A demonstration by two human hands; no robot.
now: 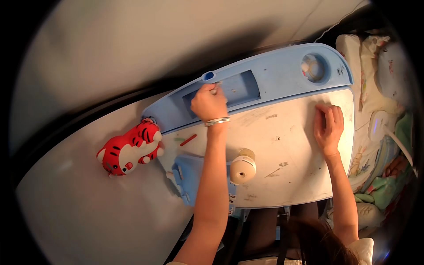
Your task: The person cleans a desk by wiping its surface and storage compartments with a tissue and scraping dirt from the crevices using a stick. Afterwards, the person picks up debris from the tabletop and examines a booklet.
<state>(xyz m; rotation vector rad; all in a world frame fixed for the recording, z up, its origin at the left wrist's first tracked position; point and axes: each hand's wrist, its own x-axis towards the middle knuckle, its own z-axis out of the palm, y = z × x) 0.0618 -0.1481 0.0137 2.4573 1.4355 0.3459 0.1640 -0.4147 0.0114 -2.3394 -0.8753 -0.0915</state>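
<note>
My left hand, with a bracelet at the wrist, is closed over the recessed blue tray along the desk's far edge. A small pale thing shows at its fingers, too small to name. My right hand rests on the white desk board near its right side, fingers loosely bent and a little apart, holding nothing. A short red stick and a smaller green piece lie on the board, left of my left forearm.
A red tiger figure lies at the left. A cream rounded object is right of my left forearm, by a blue plastic piece. The round holder contains ring-shaped items. Patterned bedding and a white device are at right.
</note>
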